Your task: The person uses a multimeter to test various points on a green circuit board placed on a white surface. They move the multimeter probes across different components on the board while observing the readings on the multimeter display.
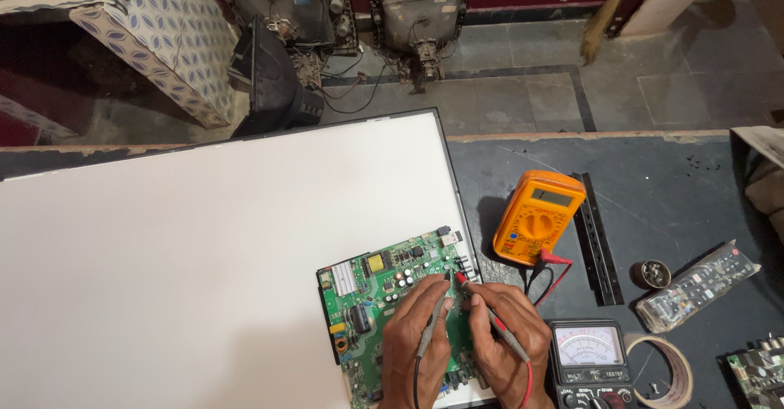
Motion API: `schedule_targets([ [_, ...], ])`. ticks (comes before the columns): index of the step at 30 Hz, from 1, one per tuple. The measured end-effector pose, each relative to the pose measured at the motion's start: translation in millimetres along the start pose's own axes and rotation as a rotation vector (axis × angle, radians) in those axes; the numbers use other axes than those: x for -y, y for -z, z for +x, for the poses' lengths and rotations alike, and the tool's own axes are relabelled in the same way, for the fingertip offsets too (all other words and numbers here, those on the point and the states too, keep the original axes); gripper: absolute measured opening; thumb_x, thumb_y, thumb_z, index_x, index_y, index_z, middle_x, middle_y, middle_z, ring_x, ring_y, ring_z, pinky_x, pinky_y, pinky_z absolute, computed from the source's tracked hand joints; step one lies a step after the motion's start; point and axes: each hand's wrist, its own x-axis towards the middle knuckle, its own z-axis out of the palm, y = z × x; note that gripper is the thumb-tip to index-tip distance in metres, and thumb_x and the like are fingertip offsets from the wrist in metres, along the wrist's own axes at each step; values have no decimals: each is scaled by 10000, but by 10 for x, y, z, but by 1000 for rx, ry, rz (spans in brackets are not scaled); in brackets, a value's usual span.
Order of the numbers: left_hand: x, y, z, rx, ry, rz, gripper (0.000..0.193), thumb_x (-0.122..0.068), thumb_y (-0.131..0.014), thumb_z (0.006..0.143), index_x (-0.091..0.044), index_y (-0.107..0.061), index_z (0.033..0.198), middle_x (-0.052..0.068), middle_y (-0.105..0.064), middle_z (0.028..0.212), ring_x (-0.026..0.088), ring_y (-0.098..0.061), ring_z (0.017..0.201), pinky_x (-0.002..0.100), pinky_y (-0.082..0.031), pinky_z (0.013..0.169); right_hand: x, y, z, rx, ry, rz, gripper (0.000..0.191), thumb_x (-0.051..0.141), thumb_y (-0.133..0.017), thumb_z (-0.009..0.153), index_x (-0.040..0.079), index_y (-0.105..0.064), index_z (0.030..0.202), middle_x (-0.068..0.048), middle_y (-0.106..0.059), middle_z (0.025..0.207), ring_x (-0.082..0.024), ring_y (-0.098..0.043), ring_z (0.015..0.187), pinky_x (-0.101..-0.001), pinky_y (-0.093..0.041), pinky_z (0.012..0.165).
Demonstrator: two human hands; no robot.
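A green circuit board (pixel 371 295) lies on the near right corner of a large white panel (pixel 204 246). My left hand (pixel 416 340) holds a black test probe (pixel 433 319) with its tip down on the board. My right hand (pixel 510 335) holds a red test probe (pixel 486 307), its tip touching the board close to the black one. Red and black leads run to an orange digital multimeter (pixel 537 217) standing just right of the panel. Both hands rest over the board's right half and hide part of it.
An analog meter (pixel 588 360) sits by my right wrist, with a tape roll (pixel 674 368), a remote control (pixel 698 286), a small round tin (pixel 651 274), a black metal strip (pixel 596 237) and another green board (pixel 755 372). Old television tubes (pixel 416 17) stand on the floor beyond the dark bench.
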Motion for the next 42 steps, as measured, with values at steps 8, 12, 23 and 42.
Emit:
schedule_targets([
  [8,-2,-5,-9,-15,-11,-5,238,-44,-682,895,-2,-729,1125,158,-730,1234,291,-736,1127,368,-616,901,-8,-6,3,-24,54,-13,164,8,-671,865,-17,-760,1001,-127,-773,822,-233,-765,837,-329,-590,693],
  [12,-3,-3,-12,-26,-37,4,239,-37,-681,894,3,-731,1124,163,-731,1233,298,-734,1129,370,-614,904,-4,-3,-5,-13,18,-4,166,10,-673,868,-15,-763,1006,-125,-777,827,-221,-770,811,-322,-592,673],
  [23,-20,4,-19,-18,-9,-27,240,-48,-674,910,-5,-731,1140,165,-726,1233,290,-742,1111,360,-630,874,-19,-15,-14,-26,-7,-5,165,13,-673,878,-2,-772,1009,-126,-771,875,-201,-773,768,-304,-596,638],
  [42,-16,0,-23,-24,-10,-53,242,-61,-675,909,-2,-723,1138,162,-728,1237,286,-749,1103,356,-639,858,-2,-8,-1,-26,27,-9,168,3,-675,867,-6,-769,1006,-132,-766,865,-212,-766,782,-312,-588,658],
])
